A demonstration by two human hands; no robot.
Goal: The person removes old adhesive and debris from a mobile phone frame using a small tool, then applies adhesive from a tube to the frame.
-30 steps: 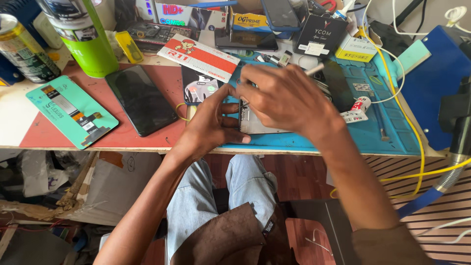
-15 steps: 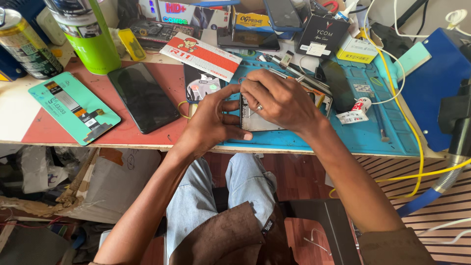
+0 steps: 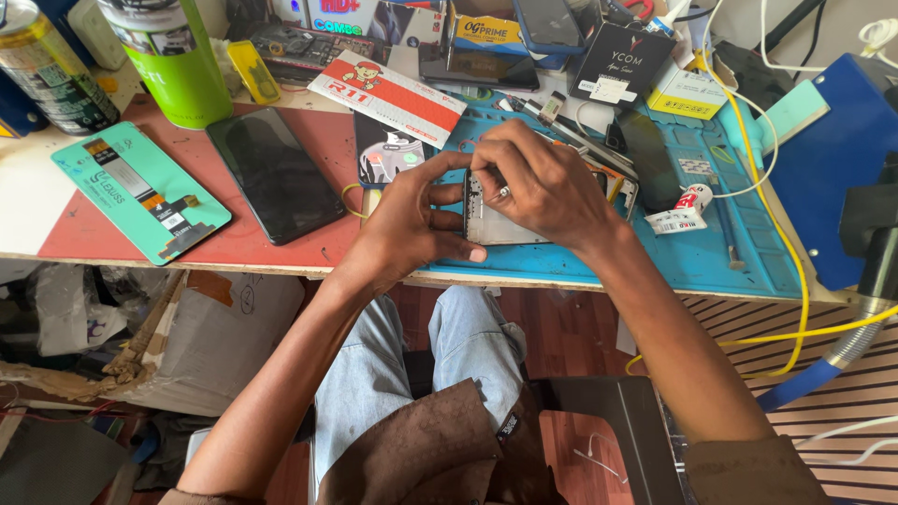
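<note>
While a red bench top [image 3: 309, 150] and blue work mat [image 3: 711, 252] are crowded to their front edge, a green canister [image 3: 173, 61], teal packet [image 3: 140, 192] and red-and-white card [image 3: 388, 96] are noted; the opened phone [image 3: 491, 223] is clasped at the mat's near edge by left hand [image 3: 407, 224] and right hand [image 3: 543, 187].

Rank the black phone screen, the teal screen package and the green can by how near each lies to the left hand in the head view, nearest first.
From the left hand:
1. Black phone screen, lying flat just to its left on the red mat.
2. Teal screen package, farther left, near the table's front edge.
3. Green can, standing at the back left.
</note>
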